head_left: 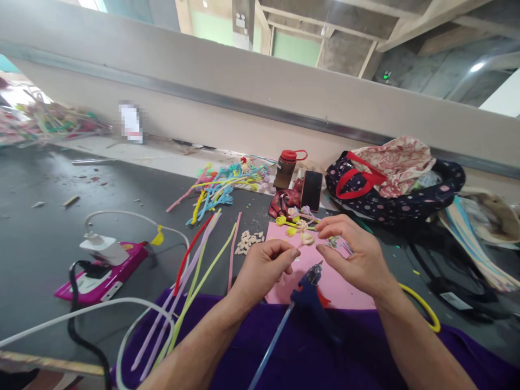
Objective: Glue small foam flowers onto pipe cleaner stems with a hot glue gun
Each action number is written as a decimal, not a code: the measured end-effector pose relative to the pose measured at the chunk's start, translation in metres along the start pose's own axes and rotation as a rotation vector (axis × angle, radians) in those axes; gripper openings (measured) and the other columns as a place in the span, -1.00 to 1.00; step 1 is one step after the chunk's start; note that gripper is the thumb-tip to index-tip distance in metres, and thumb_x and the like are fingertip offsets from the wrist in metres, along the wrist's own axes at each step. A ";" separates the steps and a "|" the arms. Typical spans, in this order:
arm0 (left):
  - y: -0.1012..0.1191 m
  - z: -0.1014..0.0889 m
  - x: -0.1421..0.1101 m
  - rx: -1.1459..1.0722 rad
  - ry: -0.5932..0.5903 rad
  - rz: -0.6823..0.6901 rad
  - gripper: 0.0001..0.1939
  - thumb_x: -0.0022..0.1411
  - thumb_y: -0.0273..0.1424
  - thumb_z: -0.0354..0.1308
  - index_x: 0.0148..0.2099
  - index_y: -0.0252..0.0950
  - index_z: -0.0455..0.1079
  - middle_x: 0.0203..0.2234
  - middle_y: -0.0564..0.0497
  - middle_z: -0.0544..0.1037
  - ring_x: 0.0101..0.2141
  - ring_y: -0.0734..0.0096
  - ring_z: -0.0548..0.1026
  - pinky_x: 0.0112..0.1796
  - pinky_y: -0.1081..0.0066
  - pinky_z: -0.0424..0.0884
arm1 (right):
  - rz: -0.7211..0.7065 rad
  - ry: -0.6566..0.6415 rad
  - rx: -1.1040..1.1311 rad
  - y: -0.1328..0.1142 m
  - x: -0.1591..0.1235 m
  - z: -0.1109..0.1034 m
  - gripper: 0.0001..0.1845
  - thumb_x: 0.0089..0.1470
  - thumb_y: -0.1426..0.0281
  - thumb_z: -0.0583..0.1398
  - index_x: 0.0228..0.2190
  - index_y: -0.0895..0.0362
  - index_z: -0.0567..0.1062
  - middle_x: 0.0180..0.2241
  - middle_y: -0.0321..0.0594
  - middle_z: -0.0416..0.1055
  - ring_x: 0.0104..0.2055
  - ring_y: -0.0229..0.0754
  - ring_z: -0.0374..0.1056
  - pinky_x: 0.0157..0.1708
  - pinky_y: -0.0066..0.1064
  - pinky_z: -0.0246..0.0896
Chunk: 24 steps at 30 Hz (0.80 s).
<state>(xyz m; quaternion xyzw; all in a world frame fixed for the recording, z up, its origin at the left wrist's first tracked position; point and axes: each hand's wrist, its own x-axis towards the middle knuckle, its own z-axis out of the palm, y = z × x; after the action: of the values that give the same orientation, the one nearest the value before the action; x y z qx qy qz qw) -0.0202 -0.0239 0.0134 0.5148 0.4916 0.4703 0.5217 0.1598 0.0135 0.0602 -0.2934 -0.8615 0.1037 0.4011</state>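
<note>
My left hand is closed in a pinch on a small pale flower piece on a thin stem, held over a pink sheet. My right hand hovers just to its right, thumb and fingers curled toward the same piece and touching it. Under the hands lies a blue glue gun with a glue stick out its back. Small yellow and pink pipe-cleaner flowers lie just beyond the hands.
Long pipe cleaners lie to the left, a colourful heap farther back. A pink power strip with white charger and cables sits left. A red-capped bottle, phone, spotted bag and small beige pieces stand behind.
</note>
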 end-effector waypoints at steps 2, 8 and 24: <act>-0.001 0.000 0.000 0.038 0.009 0.030 -0.75 0.08 -0.23 0.09 -0.43 -0.34 0.39 -0.70 0.11 0.37 -0.71 0.63 0.18 -0.66 0.58 0.08 | 0.007 -0.022 0.011 0.000 0.000 0.000 -0.79 -0.07 0.51 0.17 -0.31 0.09 0.37 -0.25 -0.16 0.37 -0.16 -0.10 0.31 -0.18 -0.24 0.24; -0.003 0.002 -0.003 0.158 0.053 0.125 -0.77 0.12 -0.27 0.06 -0.41 -0.32 0.42 -0.66 0.10 0.38 -0.64 0.59 0.25 -0.58 0.56 0.16 | 0.073 -0.091 0.014 0.001 -0.001 0.004 -0.62 -0.12 0.56 0.17 -0.19 0.10 0.35 -0.20 -0.16 0.34 -0.14 -0.11 0.28 -0.15 -0.26 0.23; -0.002 0.005 -0.005 0.294 0.087 0.231 -0.77 0.13 -0.32 0.04 -0.37 -0.32 0.47 -0.65 0.10 0.37 -0.58 0.55 0.28 -0.53 0.56 0.17 | 0.089 -0.082 0.011 0.003 -0.002 0.008 -0.73 -0.06 0.55 0.16 -0.25 0.12 0.36 -0.25 -0.20 0.34 -0.17 -0.15 0.27 -0.17 -0.31 0.19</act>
<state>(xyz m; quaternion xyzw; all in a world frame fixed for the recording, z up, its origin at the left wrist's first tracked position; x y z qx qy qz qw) -0.0159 -0.0294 0.0113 0.6176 0.5148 0.4719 0.3617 0.1555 0.0150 0.0524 -0.3246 -0.8627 0.1381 0.3623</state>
